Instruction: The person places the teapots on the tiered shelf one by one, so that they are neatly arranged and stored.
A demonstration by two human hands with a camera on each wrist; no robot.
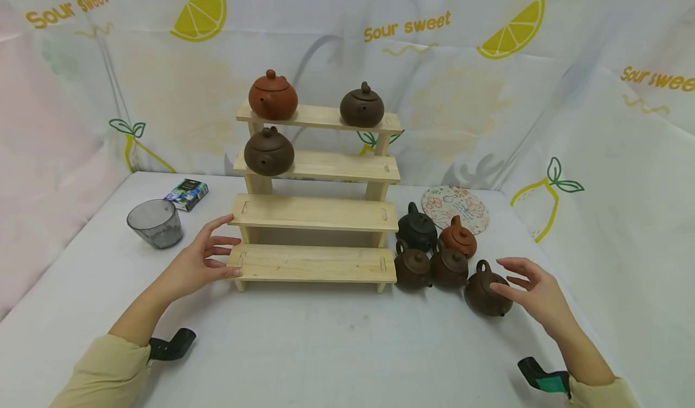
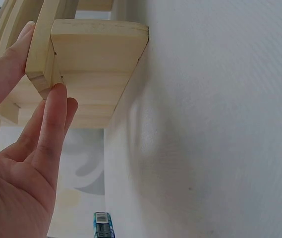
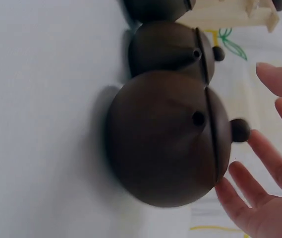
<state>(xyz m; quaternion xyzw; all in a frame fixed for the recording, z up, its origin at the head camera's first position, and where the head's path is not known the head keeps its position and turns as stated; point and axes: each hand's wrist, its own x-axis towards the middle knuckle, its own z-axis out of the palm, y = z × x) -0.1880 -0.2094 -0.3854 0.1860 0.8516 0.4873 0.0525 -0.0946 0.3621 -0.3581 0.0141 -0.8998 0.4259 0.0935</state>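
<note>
The nearest dark-brown teapot (image 1: 481, 299) lies just left of the right hand (image 1: 534, 293), fingers parted; the left hand (image 1: 196, 260) pinches the wooden rack (image 1: 315, 264).

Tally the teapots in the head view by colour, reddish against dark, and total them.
Reddish teapots: 2
Dark teapots: 6
Total: 8

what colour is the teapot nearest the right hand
The teapot is dark brown; best view: right wrist.
</note>
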